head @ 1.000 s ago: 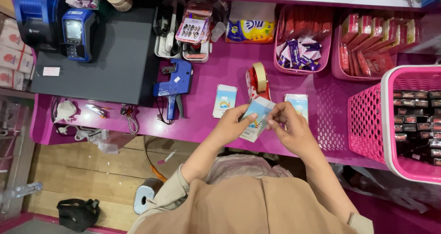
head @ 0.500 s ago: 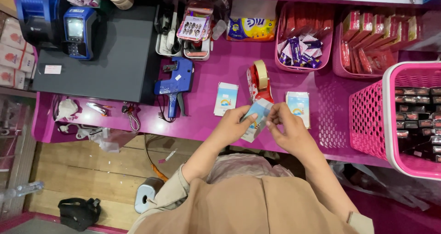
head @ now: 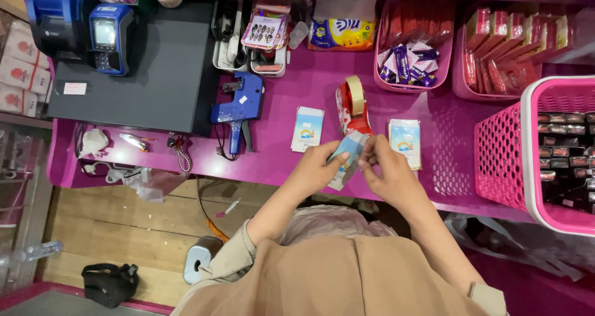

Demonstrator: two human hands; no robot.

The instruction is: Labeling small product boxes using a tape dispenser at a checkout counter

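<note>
My left hand (head: 319, 170) and my right hand (head: 387, 173) meet over the front edge of a pink counter (head: 297, 99). Together they grip a small light-blue and white packet (head: 348, 158), held tilted between the fingers of both hands. Two similar flat packets lie on the counter: one (head: 308, 129) just beyond my left hand, the other (head: 405, 142) just beyond my right hand. A red tape dispenser (head: 353, 108) stands between them, right behind the held packet.
A blue price-label gun (head: 238, 110) lies left of the packets. A pink mesh basket (head: 502, 161) holding dark boxes stands at the right. Pink trays of sweets (head: 409, 65) line the back. A black mat (head: 155, 68) and a blue card terminal (head: 108, 37) sit at the left.
My hands have stayed together on the packet, turning it slightly and shifting a little toward me. Nothing on the counter has moved.
</note>
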